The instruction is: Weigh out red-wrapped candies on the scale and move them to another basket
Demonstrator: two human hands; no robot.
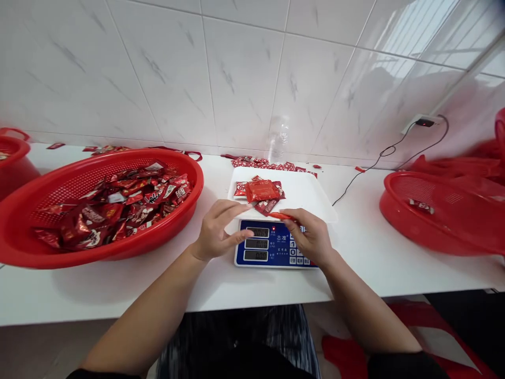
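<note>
Tiled wall at twelve o'clock; below it, a white table. Taking the scale as centre, we note a red basket of wrapped packets at nine o'clock and another basket at three. A small heap of packets lies at nine o'clock on the scale's tray. Our left hand has thumb and fingers apart, nothing between them; fingertip contact with the tray: cannot tell. Our right hand pinches a red packet at the tray's six-o'clock edge.

Risks, in our judgement:
1. Fingers leaning on the tray would falsify the reading.
2. Let go so near the rim, the held packet could slip onto the display.
3. Our right hand overlaps the keypad; a brushed key could alter a setting.
4. Nudging the loosely stacked heap could topple it.
</note>
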